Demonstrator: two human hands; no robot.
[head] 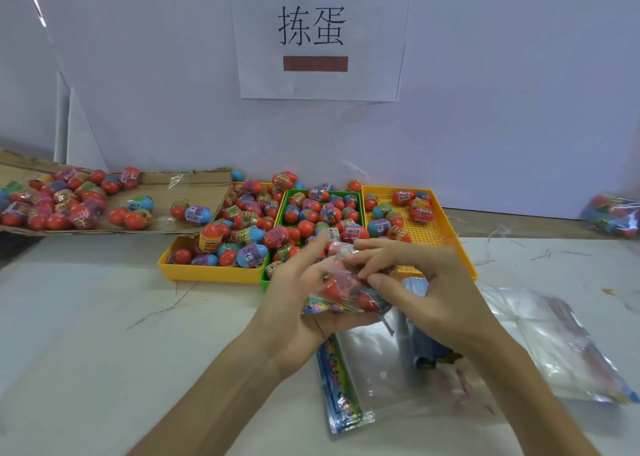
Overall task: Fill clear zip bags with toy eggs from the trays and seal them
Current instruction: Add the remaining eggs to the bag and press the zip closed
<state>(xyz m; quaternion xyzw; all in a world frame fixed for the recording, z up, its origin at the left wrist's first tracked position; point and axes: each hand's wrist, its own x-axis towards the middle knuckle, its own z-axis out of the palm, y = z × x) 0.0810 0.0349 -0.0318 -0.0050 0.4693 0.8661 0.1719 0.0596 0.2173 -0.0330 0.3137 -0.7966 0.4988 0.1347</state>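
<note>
My desk is white and runs up to a pale wall with a paper sign pinned on it. At the far left lies a flat sheet of cardboard, scattered with toy eggs. Right of it three trays stand side by side, touching: a yellow tray heaped with eggs, a green tray just as full, and a second yellow tray with only a few eggs at its far end. A stack of empty bags lies at the near right, and one flat bag beside it, under my wrists. A filled bag sits blurred at the far right edge. My left hand cups the clear zip bag from beneath, fingers curled round it, just above the near rim of the green tray. My right hand pinches the bag's top. Red eggs show inside.
</note>
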